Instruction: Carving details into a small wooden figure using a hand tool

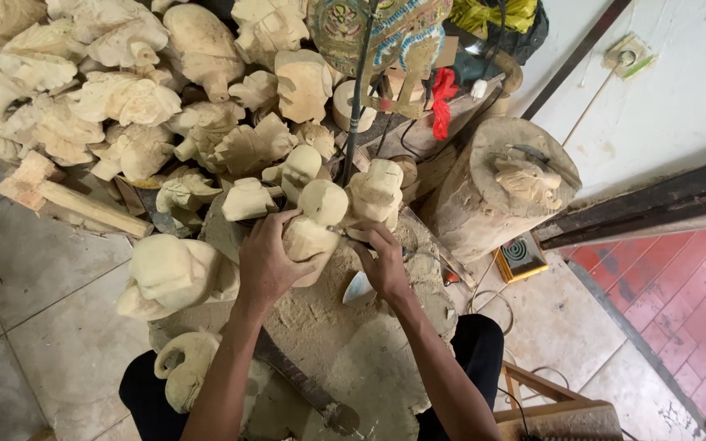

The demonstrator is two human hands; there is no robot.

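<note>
Workshop floor crowded with pale wooden carvings.
Left hand (265,260) wraps its fingers round a stiff, light-looking wooden head (314,227), best held by its body; right hand (383,260) closed on a small tool.

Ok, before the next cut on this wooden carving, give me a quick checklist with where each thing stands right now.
1. Left hand wrapped round the pale wooden carving: ok, the grip looks full.
2. Carving braced on the sawdust-covered stump: ok, it rests on the top.
3. Right hand holding a tool: cannot tell, the fingers are curled and whatever they hold is hidden.
4. Left fingers out of the cutting line: cannot tell, the contact spot is hidden.
5. Room around the work: not ok, other carved pieces crowd right against it.
6. Cable away from the hands: ok, it lies off to the right.
</note>
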